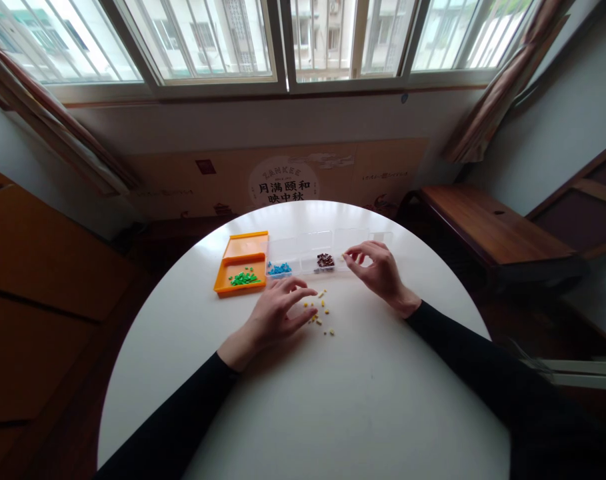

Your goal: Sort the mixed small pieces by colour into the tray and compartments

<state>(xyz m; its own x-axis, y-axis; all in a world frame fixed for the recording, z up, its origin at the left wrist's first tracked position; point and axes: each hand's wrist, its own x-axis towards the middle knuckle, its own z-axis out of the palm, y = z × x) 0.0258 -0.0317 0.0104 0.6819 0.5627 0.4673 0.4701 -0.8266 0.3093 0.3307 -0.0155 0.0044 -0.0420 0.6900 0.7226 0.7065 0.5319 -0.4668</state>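
My left hand (277, 310) hovers over several small yellow pieces (321, 313) scattered on the round white table (303, 400), its fingers curled and apart. My right hand (377, 267) is by a clear compartment box (327, 250), thumb and forefinger pinched on a tiny yellow piece at the box's empty third cell. The box holds blue pieces (280, 269) in its left cell and dark red pieces (325, 260) in the middle one. An orange tray (240, 257) to the left carries green pieces (244, 277).
A wooden bench (487, 227) stands to the right of the table. Beyond the table's far edge are a wall with a printed panel (283, 183), windows above and curtains (497, 100) at both sides. A wooden floor lies to the left.
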